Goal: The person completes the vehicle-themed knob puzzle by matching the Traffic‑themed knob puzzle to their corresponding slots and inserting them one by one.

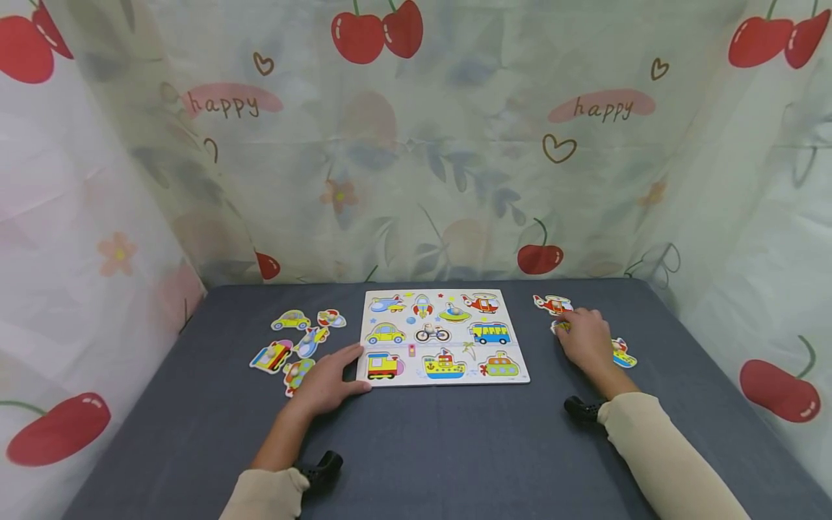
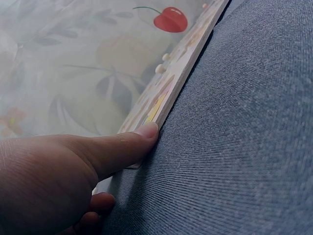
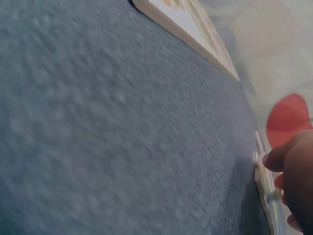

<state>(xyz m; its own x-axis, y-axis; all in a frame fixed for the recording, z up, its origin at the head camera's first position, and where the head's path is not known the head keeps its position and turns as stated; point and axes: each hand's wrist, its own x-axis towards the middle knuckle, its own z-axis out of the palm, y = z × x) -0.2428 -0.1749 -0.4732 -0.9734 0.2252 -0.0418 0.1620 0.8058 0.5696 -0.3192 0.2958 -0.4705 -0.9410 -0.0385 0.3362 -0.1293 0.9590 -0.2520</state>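
Note:
A white puzzle board [image 1: 443, 338] printed with vehicles lies on the dark cloth. My left hand [image 1: 331, 379] grips its near left corner. The thumb [image 2: 129, 144] presses the near edge and the other fingers lie along the left side. My right hand [image 1: 583, 345] reaches over the loose pieces right of the board, its fingertips at a partly covered yellow puzzle piece [image 1: 556, 326]. In the right wrist view, the thumb [image 3: 276, 157] is at the edge of a flat piece [image 3: 264, 188]; whether the fingers pinch it is hidden. A red helicopter piece [image 1: 551, 304] lies just beyond.
Left of the board lie a yellow car piece [image 1: 290, 320], an airplane piece [image 1: 310, 342], a train piece [image 1: 271, 357], a green-and-orange piece [image 1: 295, 373] and a small red-topped piece [image 1: 331, 318]. Another colourful piece [image 1: 624, 354] lies right of my right hand. Patterned curtains [image 1: 416, 180] surround the table.

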